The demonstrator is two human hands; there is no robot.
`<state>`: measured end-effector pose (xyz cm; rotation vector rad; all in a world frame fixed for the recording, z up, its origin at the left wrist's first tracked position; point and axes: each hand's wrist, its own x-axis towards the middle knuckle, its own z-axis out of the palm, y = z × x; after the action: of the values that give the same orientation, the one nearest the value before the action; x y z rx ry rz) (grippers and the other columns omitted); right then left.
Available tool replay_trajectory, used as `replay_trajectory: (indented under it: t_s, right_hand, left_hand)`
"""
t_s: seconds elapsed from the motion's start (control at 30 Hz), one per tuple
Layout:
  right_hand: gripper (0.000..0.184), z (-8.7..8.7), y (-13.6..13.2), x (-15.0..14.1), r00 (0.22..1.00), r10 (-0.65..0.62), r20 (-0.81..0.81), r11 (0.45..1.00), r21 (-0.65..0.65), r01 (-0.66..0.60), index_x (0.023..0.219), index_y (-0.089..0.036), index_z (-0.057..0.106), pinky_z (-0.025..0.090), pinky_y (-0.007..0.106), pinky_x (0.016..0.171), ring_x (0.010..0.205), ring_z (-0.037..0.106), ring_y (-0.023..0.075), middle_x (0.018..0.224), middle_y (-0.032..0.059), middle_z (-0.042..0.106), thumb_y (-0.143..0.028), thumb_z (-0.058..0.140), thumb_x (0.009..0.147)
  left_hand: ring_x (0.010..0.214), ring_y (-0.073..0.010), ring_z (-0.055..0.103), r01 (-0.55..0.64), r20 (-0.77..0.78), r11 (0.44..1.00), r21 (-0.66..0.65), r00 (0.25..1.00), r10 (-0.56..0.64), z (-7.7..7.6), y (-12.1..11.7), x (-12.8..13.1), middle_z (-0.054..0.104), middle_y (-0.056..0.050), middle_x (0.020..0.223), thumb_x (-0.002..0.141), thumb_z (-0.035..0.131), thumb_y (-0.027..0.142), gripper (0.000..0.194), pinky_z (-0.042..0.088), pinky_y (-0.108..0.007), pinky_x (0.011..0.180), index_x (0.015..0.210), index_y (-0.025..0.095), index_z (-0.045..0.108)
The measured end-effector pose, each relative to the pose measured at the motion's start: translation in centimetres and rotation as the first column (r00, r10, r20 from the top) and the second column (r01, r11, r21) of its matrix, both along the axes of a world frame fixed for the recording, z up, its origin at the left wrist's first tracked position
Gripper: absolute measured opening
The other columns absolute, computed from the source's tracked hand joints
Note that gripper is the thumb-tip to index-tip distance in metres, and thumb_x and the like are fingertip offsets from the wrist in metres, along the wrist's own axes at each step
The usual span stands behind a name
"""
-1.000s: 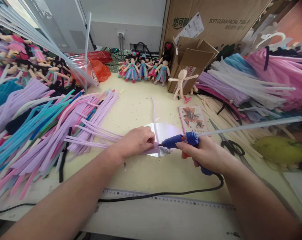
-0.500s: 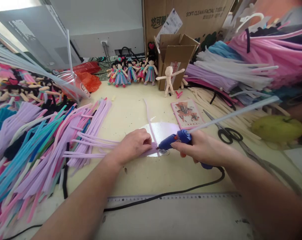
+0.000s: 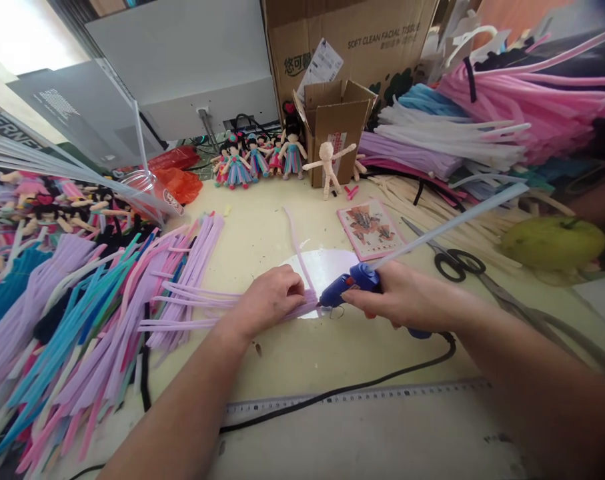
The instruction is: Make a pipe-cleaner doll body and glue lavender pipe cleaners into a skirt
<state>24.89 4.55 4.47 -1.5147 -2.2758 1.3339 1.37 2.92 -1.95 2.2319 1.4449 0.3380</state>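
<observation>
Head view — left hand (image 3: 272, 300) clasping lilac strips (image 3: 307, 305) beneath, right hand (image 3: 399, 295) gripping glue gun (image 3: 337, 289)

A group of small dolls (image 3: 256, 160) stands at the upper centre of the frame, beside an open cardboard box (image 3: 336, 120). At right lie scissors (image 3: 443, 253) and a green fruit (image 3: 552, 241); a ruler (image 3: 382, 394) crosses the lower centre.

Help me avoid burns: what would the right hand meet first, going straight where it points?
Probably the strips ahead of its glue gun; the left hand lies beyond, though depth is unclear.
</observation>
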Motion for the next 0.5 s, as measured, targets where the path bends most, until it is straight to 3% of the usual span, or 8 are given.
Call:
replay_trajectory:
  t_s: [0.23,0.33,0.5]
  right_hand:
    - [0.032,-0.7,1.0,0.4,0.996,-0.057,-0.073,0.995,-0.082,0.051,0.070,-0.018,0.064,0.039,0.020,0.035,0.039,0.052,0.0089,0.059,0.0006,0.064,-0.049,0.062,0.078]
    - [0.034,-1.6,1.7,0.7,0.985,-0.135,-0.109,0.982,-0.148,0.118,0.076,-0.017,0.068,0.037,0.020,0.035,0.040,0.051,0.0109,0.052,0.0004,0.059,-0.051,0.067,0.074]
    - [0.034,-3.2,2.7,0.5,0.959,-0.210,-0.192,0.955,-0.250,0.159,0.065,-0.021,0.070,0.033,0.022,0.038,0.044,0.050,0.0132,0.049,0.0024,0.056,-0.053,0.067,0.074]
  left_hand:
    - [0.081,-0.0142,0.057,0.007,-0.031,0.999,0.033,1.000,-0.006,-0.3,0.2,-0.1,0.062,-0.001,0.085,0.083,0.062,0.023,0.009,0.044,-0.026,0.074,0.076,0.018,0.065]
    - [0.085,-0.0148,0.059,0.037,-0.058,0.997,0.067,0.998,-0.033,-0.2,0.3,0.0,0.065,-0.002,0.088,0.086,0.058,0.025,0.012,0.044,-0.026,0.076,0.081,0.018,0.067]
    - [0.090,-0.0163,0.062,0.018,-0.134,0.999,0.028,0.991,-0.014,1.2,0.1,-0.7,0.069,-0.003,0.096,0.091,0.050,0.024,0.021,0.046,-0.027,0.080,0.089,0.019,0.070]
